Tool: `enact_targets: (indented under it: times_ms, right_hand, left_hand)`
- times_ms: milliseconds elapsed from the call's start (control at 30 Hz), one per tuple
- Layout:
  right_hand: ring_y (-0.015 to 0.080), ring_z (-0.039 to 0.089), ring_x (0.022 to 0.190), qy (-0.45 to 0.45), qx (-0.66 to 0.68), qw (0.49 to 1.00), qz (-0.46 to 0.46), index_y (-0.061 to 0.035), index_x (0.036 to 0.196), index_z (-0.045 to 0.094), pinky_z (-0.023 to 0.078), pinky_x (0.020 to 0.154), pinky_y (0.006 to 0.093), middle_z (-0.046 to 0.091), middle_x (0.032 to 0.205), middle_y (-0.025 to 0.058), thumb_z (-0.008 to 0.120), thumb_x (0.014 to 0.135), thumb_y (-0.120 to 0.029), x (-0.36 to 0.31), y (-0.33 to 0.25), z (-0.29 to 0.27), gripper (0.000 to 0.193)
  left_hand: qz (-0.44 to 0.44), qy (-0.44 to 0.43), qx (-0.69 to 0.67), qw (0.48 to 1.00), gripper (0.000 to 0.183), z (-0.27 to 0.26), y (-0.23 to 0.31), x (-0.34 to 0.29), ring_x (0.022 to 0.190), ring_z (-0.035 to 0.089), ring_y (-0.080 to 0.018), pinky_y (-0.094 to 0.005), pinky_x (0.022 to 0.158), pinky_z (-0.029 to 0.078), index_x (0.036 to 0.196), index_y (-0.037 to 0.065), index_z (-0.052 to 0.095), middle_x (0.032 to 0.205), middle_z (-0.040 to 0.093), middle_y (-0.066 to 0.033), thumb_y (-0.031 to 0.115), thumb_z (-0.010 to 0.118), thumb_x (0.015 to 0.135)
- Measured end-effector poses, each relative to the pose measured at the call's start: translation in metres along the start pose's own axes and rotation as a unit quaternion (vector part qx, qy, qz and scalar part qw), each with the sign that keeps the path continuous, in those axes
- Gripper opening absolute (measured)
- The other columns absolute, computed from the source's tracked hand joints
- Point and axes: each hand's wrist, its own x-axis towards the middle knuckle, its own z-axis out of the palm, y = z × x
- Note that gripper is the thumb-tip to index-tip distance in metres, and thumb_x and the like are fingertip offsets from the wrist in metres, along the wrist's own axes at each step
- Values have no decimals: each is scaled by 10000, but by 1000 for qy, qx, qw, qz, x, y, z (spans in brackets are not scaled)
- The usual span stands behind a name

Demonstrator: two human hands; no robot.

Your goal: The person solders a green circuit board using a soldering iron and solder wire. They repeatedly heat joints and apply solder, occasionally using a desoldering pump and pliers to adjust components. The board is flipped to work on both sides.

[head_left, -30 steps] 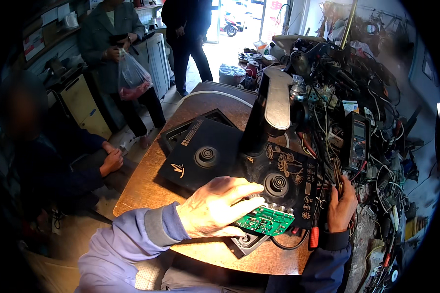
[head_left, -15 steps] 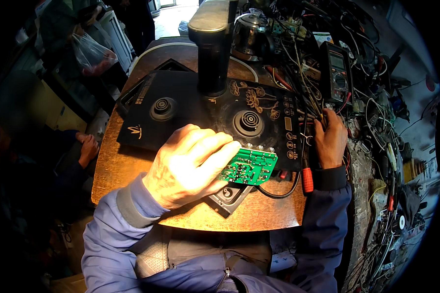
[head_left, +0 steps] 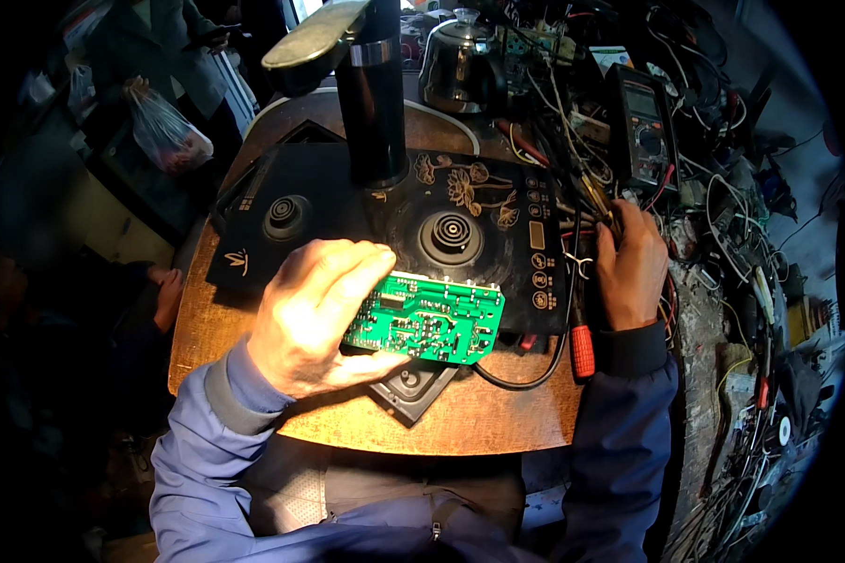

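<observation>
My left hand [head_left: 307, 319] grips a green circuit board [head_left: 432, 324] by its left end, thumb along the lower edge and fingers over the upper edge. The board is tilted, its soldered side showing, above the front of a black tea-stove panel [head_left: 333, 220]. That panel has two round kettle couplings, gold flower drawings and a tall black spout column [head_left: 374, 113]. On the right, my right hand [head_left: 634, 267] is closed at a bundle of slim tools and wires; what its fingertips hold is hidden. Beside it lies a red-handled screwdriver [head_left: 583, 351].
The wooden table [head_left: 347, 433] carries a black frame-like part [head_left: 413, 394] under the board. A glass kettle [head_left: 460, 66] stands behind, with a multimeter [head_left: 643, 131] at back right. Tangled wires crowd the right side. At left are other people and a hanging plastic bag [head_left: 164, 131].
My left hand has shifted left with the circuit board and turned more of it into view. My right hand remains by the tools. The whole view has swung slightly.
</observation>
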Motion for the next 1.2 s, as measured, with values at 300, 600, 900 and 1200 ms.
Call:
enact_targets:
  times_ms: [300, 600, 900, 1200]
  right_hand:
    - [412, 639, 854, -1, -10, 1000, -4, -20, 1113, 627, 510, 722, 465, 636, 987, 202, 680, 823, -73, 0, 4, 3, 299]
    - [398, 643, 865, -15, -9, 1000, 7, -24, 1091, 647, 512, 723, 460, 641, 992, 189, 683, 828, -101, 0, 3, 3, 277]
    - [370, 610, 891, 22, -16, 1000, -13, -13, 1044, 654, 498, 745, 453, 627, 936, 172, 704, 821, -139, 0, -5, -3, 261]
    - [333, 589, 868, 99, 46, 993, -39, -28, 912, 645, 489, 744, 429, 606, 894, 147, 725, 755, -94, 1, -12, -8, 187]
  left_hand:
    - [0, 7, -11, 1000, 761, 0, 0, -2, 1000, 617, -342, -424, 873, 524, 1207, -12, 574, 1143, 614, -165, 239, 894, 563]
    - [16, 27, -15, 999, 723, 2, -2, -4, 965, 625, -331, -414, 838, 537, 1160, -8, 599, 1111, 621, -159, 278, 892, 564]
    - [39, 20, -20, 999, 760, -2, -1, -6, 935, 637, -344, -417, 800, 545, 1126, -8, 578, 1111, 643, -189, 338, 929, 547]
    - [64, 55, -22, 996, 649, -7, 2, -4, 903, 648, -346, -418, 774, 551, 1034, -1, 604, 1063, 653, -188, 287, 933, 555]
